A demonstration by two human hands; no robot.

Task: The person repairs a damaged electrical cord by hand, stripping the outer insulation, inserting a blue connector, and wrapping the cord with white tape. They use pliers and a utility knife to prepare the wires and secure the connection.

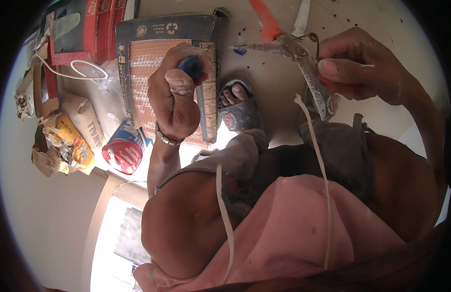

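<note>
My right hand [359, 68] is closed with thumb and fingers on one side of a pair of scissors [296, 51]. The blades stand wide apart, whitish and worn: one points left, the other down toward my knee. An orange handle sticks up at the far end, and a bit of red shows under my fingers. My left hand [179, 90] is a fist around a blue rounded object [190, 66], seen end-on, its kind unclear. That fist is above a flat cardboard box [164, 31] with bubble wrap in it. Pale dust coats my fingers.
A pale blade-like tool [301, 19] and dark blue chips [240, 51] lie on the floor [283, 87] near my sandalled foot [238, 107]. Leftward are a paint can [122, 151], paper sacks [82, 114], a yellow bag [70, 138], red boxes [104, 34] and a white cable [82, 77].
</note>
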